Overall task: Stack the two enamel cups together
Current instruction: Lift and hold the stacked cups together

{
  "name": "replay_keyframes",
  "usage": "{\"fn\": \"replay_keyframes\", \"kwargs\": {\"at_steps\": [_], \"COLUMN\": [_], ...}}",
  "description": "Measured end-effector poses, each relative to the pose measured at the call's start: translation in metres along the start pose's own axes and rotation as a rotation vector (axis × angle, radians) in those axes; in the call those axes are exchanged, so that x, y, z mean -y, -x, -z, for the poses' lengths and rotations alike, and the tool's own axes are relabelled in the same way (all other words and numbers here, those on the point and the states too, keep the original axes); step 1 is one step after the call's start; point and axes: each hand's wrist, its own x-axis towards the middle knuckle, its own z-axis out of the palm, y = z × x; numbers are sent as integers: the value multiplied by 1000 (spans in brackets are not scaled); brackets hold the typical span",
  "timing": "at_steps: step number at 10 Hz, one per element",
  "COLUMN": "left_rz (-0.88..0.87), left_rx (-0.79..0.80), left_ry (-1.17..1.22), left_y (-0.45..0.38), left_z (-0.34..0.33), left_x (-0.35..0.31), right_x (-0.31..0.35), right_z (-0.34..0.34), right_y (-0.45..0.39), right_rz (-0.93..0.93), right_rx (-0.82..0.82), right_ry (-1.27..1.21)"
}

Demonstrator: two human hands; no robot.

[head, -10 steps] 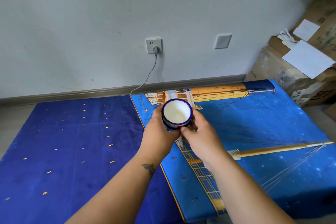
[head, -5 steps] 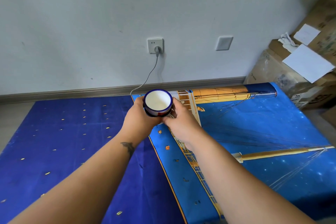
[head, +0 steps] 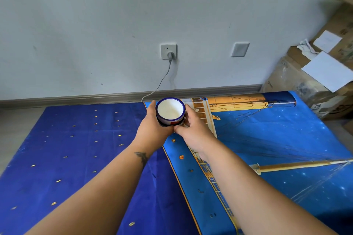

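A white enamel cup with a dark blue rim (head: pixel 170 111) is held upright near the far middle of the blue cloth. A second blue rim shows just under it, so one cup sits inside the other; the lower cup is mostly hidden by my fingers. My left hand (head: pixel 152 127) wraps the left side of the cups. My right hand (head: pixel 193 129) grips their right side and lower front. Whether the cups rest on the cloth or hang just above it I cannot tell.
A blue cloth (head: pixel 76 149) with a ship print covers the surface. Behind it run a grey skirting board and a wall with a socket (head: pixel 168 51) and its cable. Cardboard boxes (head: pixel 305 82) with white papers are piled at the right.
Both hands have carried the cups away from me toward the far edge of the cloth, and the arms are now stretched out. The grip on the cups is unchanged.
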Motion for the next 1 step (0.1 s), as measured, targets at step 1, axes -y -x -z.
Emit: {"fn": "replay_keyframes", "kwargs": {"at_steps": [1], "left_rz": [-16], "left_rx": [-27], "left_ry": [1], "left_y": [6], "left_z": [5], "left_x": [-6], "right_x": [7], "right_z": [4], "right_y": [6], "right_rz": [7], "right_rx": [-20], "right_ry": [-11]}}
